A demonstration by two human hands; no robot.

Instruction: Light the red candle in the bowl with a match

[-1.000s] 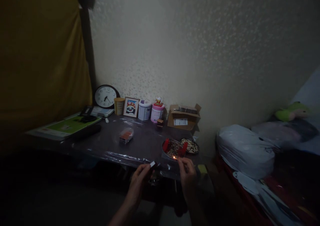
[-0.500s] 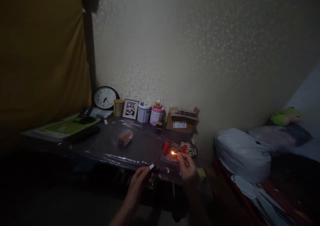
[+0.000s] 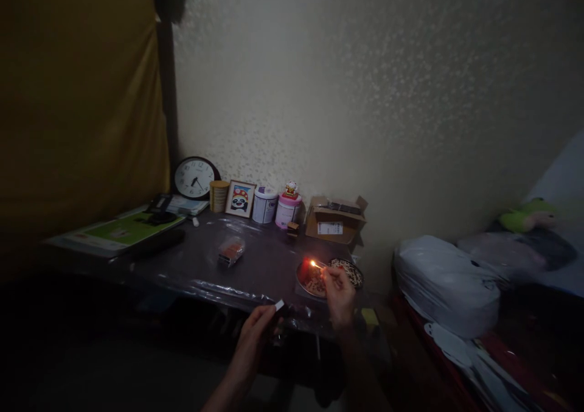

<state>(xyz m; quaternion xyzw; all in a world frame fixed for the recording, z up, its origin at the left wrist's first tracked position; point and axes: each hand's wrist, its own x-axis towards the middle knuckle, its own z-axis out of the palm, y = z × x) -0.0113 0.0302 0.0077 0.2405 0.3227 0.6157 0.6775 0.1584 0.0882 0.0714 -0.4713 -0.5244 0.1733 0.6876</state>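
Observation:
My right hand pinches a burning match by its end. Its flame glows at the upper part of a red candle; glare hides whether they touch. The candle stands upright at the left side of a round dish with a speckled inside. A second red candle is mostly hidden behind my right hand. My left hand, lower and to the left before the table edge, is closed around a small matchbox with a white end.
Behind the dish lies another round dish with a patterned inside. An open cardboard box, lidded tubs, a framed panda picture and a clock line the wall. A clear-wrapped packet lies on the dark table.
My right hand has raised the lit match slightly, up and left, bringing its flame to the left candle. It now covers most of the right candle. My left hand has barely moved.

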